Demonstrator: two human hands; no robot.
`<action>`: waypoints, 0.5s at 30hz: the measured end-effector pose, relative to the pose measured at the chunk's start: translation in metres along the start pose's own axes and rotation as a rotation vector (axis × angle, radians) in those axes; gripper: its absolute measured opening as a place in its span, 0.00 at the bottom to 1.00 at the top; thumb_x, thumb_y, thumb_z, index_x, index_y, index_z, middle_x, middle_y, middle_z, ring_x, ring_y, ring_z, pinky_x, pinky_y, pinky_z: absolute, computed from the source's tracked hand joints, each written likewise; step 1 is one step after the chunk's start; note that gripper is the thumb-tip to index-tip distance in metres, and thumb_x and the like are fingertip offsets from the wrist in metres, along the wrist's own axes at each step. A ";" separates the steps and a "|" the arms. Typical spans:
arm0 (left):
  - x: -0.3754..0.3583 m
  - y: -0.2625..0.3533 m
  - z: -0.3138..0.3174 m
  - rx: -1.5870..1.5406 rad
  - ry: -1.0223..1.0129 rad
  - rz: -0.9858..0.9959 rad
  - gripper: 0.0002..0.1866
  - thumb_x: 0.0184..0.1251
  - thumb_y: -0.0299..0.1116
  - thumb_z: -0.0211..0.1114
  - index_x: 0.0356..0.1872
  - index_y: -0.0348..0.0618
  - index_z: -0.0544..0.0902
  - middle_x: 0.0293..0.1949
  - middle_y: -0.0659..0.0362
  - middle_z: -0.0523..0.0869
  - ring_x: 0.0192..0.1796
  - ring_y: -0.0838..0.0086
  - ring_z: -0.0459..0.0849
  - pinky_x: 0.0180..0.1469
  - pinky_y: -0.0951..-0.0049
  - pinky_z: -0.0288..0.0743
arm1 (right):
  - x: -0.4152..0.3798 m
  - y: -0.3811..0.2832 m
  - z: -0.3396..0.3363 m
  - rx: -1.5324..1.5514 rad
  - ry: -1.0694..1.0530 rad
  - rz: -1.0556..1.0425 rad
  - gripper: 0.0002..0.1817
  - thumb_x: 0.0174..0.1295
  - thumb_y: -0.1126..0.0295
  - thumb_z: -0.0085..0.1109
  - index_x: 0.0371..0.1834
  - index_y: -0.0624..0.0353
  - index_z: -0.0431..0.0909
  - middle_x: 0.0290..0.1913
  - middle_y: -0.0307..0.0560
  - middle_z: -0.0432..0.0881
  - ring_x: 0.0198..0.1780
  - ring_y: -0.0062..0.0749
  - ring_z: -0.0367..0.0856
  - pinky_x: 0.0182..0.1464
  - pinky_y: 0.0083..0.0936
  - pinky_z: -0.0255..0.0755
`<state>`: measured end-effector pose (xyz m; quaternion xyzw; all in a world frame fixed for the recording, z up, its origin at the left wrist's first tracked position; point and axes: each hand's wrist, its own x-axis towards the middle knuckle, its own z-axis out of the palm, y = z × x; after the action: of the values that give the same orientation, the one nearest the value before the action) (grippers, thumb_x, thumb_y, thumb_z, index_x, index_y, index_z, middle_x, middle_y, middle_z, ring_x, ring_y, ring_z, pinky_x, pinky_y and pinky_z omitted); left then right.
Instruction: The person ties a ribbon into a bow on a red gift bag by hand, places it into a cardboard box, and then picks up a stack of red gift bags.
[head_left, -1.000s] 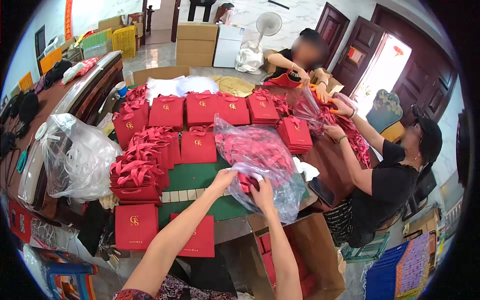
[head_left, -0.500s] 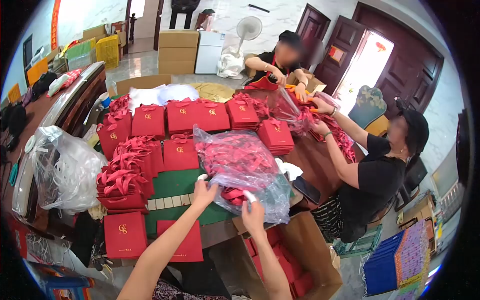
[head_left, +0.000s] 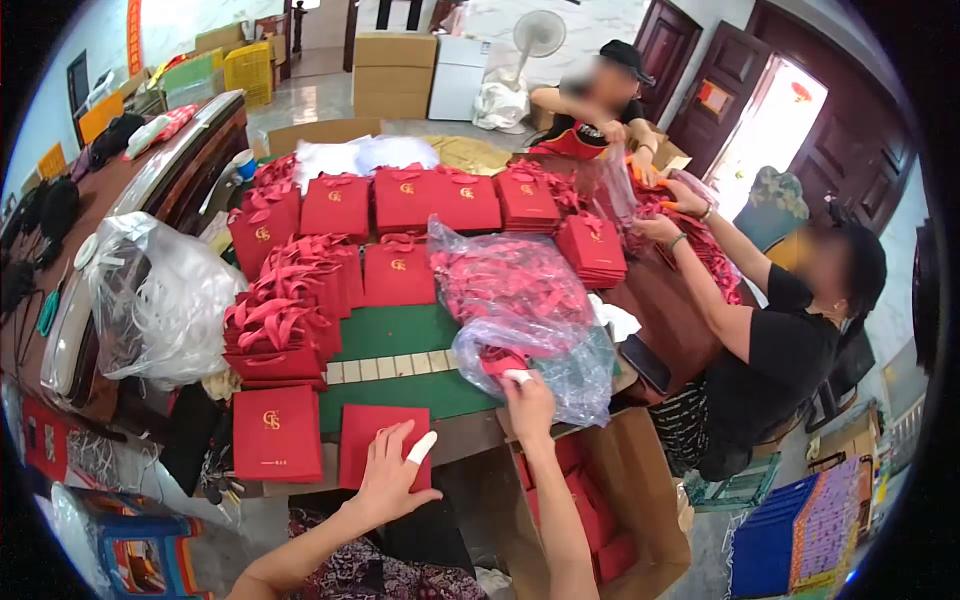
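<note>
My left hand (head_left: 392,468) lies with spread fingers on a plain red bag (head_left: 362,425) at the table's near edge; one finger has a white cover. My right hand (head_left: 528,400) is closed on red ribbon (head_left: 503,362) at the mouth of a clear plastic bag (head_left: 515,290) full of red ribbons. Left of the plain bag lies a printed red bag (head_left: 275,440). Behind it, red bags with ribbon handles (head_left: 285,330) stand packed together. A row of pale tiles (head_left: 390,368) crosses the green mat (head_left: 395,330).
Two people work with ribbons at the right; one (head_left: 800,320) sits near a black phone (head_left: 645,363). An open cardboard box (head_left: 650,490) holding red bags is below my right hand. A clear bag of white cords (head_left: 165,300) lies at the left.
My left hand has left the plastic bag and moved down and left onto the plain red bag. My right hand stays at the plastic bag's mouth. The view has shifted slightly.
</note>
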<state>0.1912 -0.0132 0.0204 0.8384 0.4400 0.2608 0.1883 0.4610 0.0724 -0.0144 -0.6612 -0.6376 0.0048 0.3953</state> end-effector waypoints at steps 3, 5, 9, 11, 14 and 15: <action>-0.016 -0.013 -0.007 0.099 -0.092 0.004 0.48 0.42 0.39 0.83 0.70 0.46 0.70 0.67 0.42 0.65 0.69 0.42 0.63 0.68 0.47 0.61 | -0.008 0.001 -0.014 0.140 0.061 0.083 0.06 0.62 0.71 0.68 0.40 0.58 0.85 0.38 0.48 0.84 0.38 0.38 0.83 0.41 0.31 0.74; -0.025 -0.030 -0.002 0.177 -0.116 0.019 0.48 0.39 0.33 0.82 0.69 0.50 0.72 0.67 0.45 0.66 0.69 0.45 0.64 0.69 0.48 0.60 | -0.014 0.000 -0.023 0.164 0.093 0.093 0.06 0.62 0.72 0.67 0.40 0.59 0.85 0.40 0.48 0.84 0.39 0.36 0.83 0.42 0.29 0.75; -0.018 -0.041 0.002 0.123 -0.119 -0.011 0.45 0.42 0.32 0.81 0.68 0.54 0.74 0.66 0.49 0.69 0.68 0.48 0.65 0.69 0.49 0.61 | -0.025 -0.008 -0.036 0.257 0.149 0.115 0.05 0.64 0.75 0.65 0.41 0.64 0.83 0.43 0.48 0.84 0.42 0.30 0.83 0.46 0.25 0.77; -0.010 -0.041 0.010 0.113 -0.103 -0.020 0.44 0.43 0.34 0.81 0.68 0.54 0.74 0.66 0.49 0.69 0.68 0.48 0.65 0.69 0.49 0.61 | -0.030 -0.027 -0.044 0.346 0.159 0.148 0.05 0.66 0.75 0.64 0.40 0.65 0.81 0.41 0.44 0.84 0.41 0.25 0.82 0.45 0.23 0.77; 0.001 -0.036 0.018 0.098 -0.092 -0.024 0.41 0.48 0.40 0.80 0.67 0.52 0.75 0.66 0.49 0.69 0.68 0.48 0.65 0.69 0.49 0.61 | -0.049 -0.043 -0.045 0.411 0.099 0.160 0.04 0.65 0.76 0.63 0.40 0.65 0.81 0.38 0.41 0.84 0.40 0.22 0.81 0.43 0.21 0.75; 0.003 -0.033 0.020 0.069 -0.085 -0.021 0.39 0.49 0.41 0.79 0.67 0.52 0.76 0.65 0.49 0.70 0.68 0.48 0.65 0.69 0.49 0.60 | -0.055 -0.052 -0.042 0.434 0.085 0.176 0.03 0.65 0.77 0.63 0.39 0.64 0.81 0.36 0.38 0.83 0.38 0.20 0.80 0.42 0.19 0.73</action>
<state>0.1837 0.0060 -0.0129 0.8502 0.4489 0.2074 0.1804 0.4291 -0.0025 0.0145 -0.6134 -0.5443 0.1484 0.5527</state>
